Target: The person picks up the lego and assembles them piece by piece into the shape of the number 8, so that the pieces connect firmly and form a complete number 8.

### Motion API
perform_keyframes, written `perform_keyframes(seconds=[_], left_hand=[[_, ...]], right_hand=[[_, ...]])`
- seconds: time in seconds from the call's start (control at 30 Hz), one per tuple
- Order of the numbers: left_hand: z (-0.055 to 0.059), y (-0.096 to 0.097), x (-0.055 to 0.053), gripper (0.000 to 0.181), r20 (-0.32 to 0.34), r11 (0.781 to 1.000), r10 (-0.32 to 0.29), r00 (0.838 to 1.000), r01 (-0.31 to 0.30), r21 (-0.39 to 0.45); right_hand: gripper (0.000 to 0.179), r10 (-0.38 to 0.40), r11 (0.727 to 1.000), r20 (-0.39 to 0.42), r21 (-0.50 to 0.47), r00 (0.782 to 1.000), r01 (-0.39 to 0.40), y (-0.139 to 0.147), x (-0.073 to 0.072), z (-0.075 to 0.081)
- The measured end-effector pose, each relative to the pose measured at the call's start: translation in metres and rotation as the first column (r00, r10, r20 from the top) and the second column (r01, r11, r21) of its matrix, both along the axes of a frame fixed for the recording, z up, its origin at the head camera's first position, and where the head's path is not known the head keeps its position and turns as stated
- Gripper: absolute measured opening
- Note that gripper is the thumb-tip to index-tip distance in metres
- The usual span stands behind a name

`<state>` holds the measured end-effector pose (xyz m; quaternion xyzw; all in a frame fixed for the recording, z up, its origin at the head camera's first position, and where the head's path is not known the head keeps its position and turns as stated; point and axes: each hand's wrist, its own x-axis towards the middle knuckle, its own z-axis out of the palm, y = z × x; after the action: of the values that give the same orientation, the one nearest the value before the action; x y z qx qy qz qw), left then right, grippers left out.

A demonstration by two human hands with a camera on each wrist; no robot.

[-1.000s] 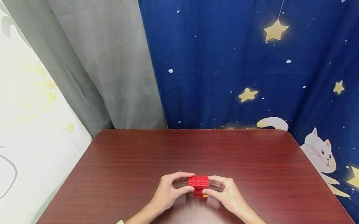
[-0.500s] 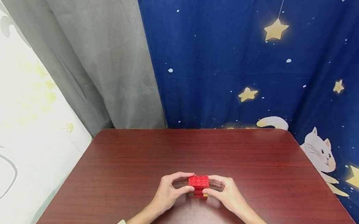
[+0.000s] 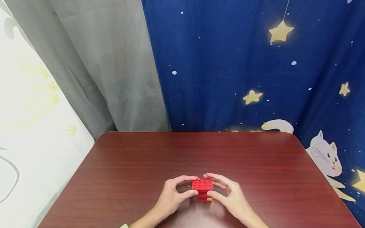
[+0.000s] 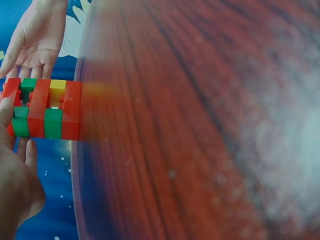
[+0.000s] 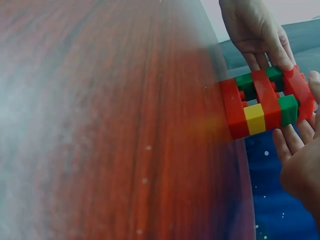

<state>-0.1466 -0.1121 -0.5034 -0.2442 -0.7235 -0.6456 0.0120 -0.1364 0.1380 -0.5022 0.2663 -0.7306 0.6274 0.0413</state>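
A small stack of toy bricks (image 3: 202, 185) stands on the table in front of me. Three red layers alternate with pairs of smaller bricks, as the left wrist view shows: two green bricks (image 4: 53, 123) face that camera, and a yellow brick (image 5: 255, 118) appears in the right wrist view. My left hand (image 3: 169, 198) pinches the left end of the top red brick (image 5: 298, 92) between thumb and fingers. On the other side my right hand (image 3: 235, 201) is spread around the right end, thumb near the front face, fingers raised off the back edge.
The dark red wooden table (image 3: 148, 153) has rounded far corners. Behind it hang a grey curtain (image 3: 89, 52) and a blue curtain with stars (image 3: 217, 60). A pale patterned cloth (image 3: 28, 118) hangs along the left side.
My right hand's fingers have lifted and spread away from the stack's back right edge. My left hand and the stack stay in place.
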Motion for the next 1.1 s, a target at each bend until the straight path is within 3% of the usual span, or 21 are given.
perform_keyframes(seconds=[0.13, 0.4, 0.53, 0.77, 1.1], left_hand=[[0.003, 0.000, 0.000, 0.040, -0.033, 1.000, 0.003, 0.999, -0.004, -0.028], [0.010, -0.002, -0.002, 0.053, -0.115, 0.982, -0.007, 0.993, -0.015, -0.189], [0.011, -0.001, -0.004, 0.041, -0.132, 0.986, -0.001, 0.991, -0.021, -0.164], [0.011, 0.001, -0.002, 0.031, -0.097, 0.989, 0.011, 0.995, -0.025, -0.144], [0.009, 0.001, 0.000, 0.029, -0.064, 0.995, -0.007, 0.998, 0.000, -0.098]], right_hand=[[0.050, -0.023, 1.000, -0.025, 0.000, 0.999, 0.023, 0.000, 0.001, 0.006], [0.043, -0.053, 0.998, 0.017, 0.024, 0.998, 0.053, -0.001, 0.002, 0.010], [0.039, -0.077, 0.996, 0.023, 0.036, 0.997, 0.076, -0.001, 0.002, 0.011], [0.038, -0.102, 0.991, -0.017, 0.082, 0.995, 0.103, -0.002, 0.001, 0.011], [0.033, -0.059, 0.997, -0.005, 0.050, 0.998, 0.059, -0.003, -0.002, 0.009]])
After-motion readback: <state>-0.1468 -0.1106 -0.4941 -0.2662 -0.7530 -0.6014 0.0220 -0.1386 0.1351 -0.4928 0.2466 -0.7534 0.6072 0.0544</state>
